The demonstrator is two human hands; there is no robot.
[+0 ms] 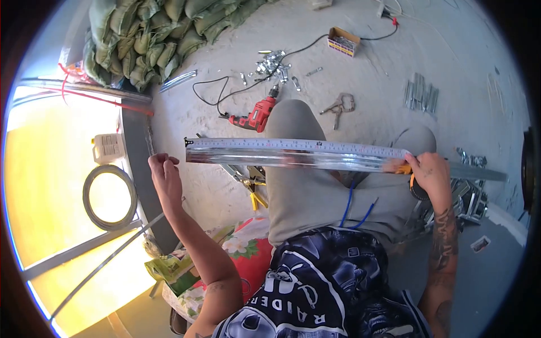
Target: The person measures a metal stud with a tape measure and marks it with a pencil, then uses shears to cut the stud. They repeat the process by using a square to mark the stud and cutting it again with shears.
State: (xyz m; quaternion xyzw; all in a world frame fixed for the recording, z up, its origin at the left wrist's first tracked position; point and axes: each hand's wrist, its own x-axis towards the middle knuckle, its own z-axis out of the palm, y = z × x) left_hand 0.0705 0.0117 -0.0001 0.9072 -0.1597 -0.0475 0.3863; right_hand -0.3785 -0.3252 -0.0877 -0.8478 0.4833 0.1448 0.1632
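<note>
Your hands are well apart. Your right hand (433,172) is clamped near the right part of the long, shiny silver metal strip (236,156), thumb on the white printed tape blade (282,144), black-and-orange tape case (418,188) just under the palm. Your left hand (164,170) is off the strip, fingers curled in, just beside its left end; can't tell if anything small is pinched there.

Strip runs crosswise over your grey-trousered legs (296,127), blade along its upper edge, hook at the left end. Can't tell if the strip rests on the legs or hangs clear.

Risks: 1 hand has it all, so the left end could dip or swing if your grip loosens. No finger holds the hook, so a small tug could unseat it and skew the reading. If your thumb slips, the blade could slide along the strip or snap back toward the case. Thin metal edges could nick your fingers if the strip slides through them.

If it drops left, it could hit the yellow-handled metal hand tool (257,200) below. The red corded drill (259,115) lies near your knee; a shifting leg could knock it.
</note>
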